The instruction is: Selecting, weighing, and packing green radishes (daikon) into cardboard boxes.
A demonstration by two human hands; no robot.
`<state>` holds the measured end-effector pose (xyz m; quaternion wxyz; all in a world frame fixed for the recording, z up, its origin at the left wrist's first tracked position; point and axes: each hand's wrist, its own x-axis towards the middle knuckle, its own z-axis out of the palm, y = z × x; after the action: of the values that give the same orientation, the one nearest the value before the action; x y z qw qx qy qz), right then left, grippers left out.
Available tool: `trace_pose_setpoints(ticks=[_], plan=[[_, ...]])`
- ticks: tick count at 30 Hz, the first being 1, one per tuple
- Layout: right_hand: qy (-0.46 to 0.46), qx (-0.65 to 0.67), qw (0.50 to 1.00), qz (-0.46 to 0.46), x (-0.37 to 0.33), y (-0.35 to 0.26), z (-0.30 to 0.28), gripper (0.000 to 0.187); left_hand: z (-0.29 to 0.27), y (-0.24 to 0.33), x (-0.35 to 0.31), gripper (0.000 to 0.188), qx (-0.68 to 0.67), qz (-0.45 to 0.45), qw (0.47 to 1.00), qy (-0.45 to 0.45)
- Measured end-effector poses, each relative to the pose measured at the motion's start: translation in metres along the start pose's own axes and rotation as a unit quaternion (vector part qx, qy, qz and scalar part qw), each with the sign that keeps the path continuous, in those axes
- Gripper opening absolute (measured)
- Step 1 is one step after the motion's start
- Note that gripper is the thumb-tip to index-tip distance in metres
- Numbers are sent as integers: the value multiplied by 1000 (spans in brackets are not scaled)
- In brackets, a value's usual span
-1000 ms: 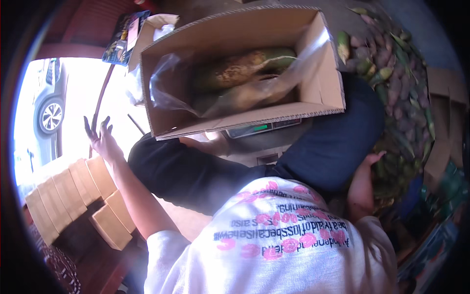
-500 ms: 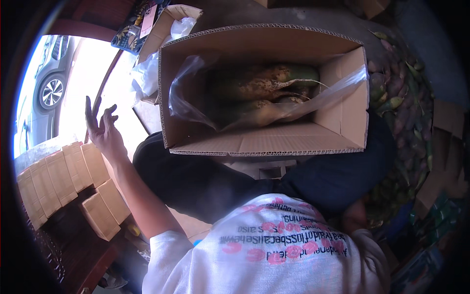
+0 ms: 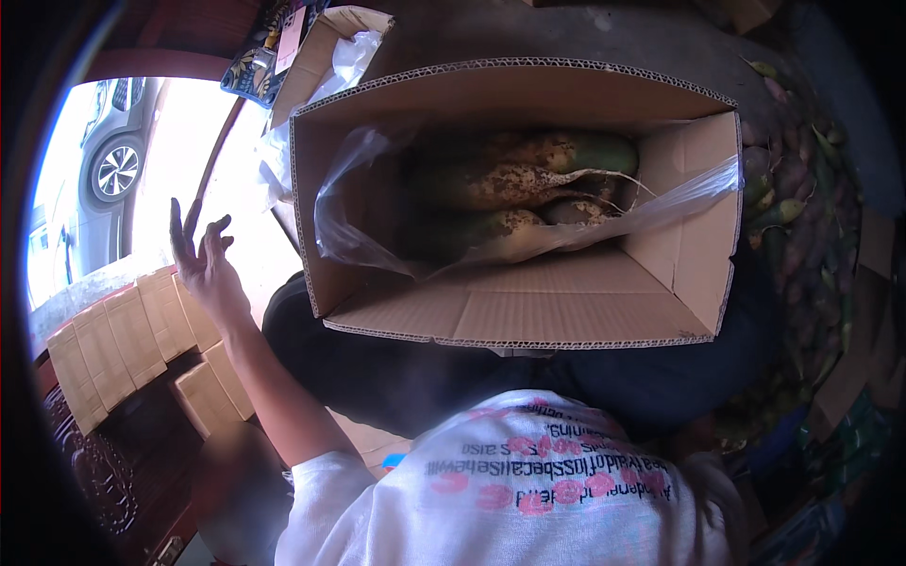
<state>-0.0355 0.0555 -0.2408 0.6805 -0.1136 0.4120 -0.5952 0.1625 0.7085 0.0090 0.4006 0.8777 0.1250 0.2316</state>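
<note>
My left hand (image 3: 209, 272) is raised to the left of an open cardboard box (image 3: 566, 311), fingers spread, holding and touching nothing. The box stands before my lap. Inside, several thick green radishes (image 3: 514, 184), soiled brown at their ends and trailing thin roots, lie on their sides. Around them is a clear plastic bag (image 3: 349, 203), its mouth spread loosely open within the box walls. My right hand cannot be seen; only the white sleeve shows at the lower right.
On the floor at right lies a heap of green and purplish radishes (image 3: 793, 212). A smaller carton (image 3: 351, 21) with white plastic (image 3: 351, 58) stands beyond the box. Several folded brown cartons (image 3: 118, 330) are at left. Outside is a parked car (image 3: 113, 170). A blurred dark shape (image 3: 236, 491) sits lower left.
The box appears lower and larger in view, with the radishes showing more clearly. My left hand stays raised, fingers spread. My right forearm, partly visible before, is now hidden.
</note>
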Motion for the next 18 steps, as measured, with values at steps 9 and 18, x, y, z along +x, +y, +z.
trace_pose_setpoints(ticks=[9,18], plan=[[77,55,992,-82,105,-118,18,71,10,12,2,54,-15,-10,1000,-26],[-375,190,892,167,71,-155,80,103,14,11,2,55,-32,-11,999,-23]])
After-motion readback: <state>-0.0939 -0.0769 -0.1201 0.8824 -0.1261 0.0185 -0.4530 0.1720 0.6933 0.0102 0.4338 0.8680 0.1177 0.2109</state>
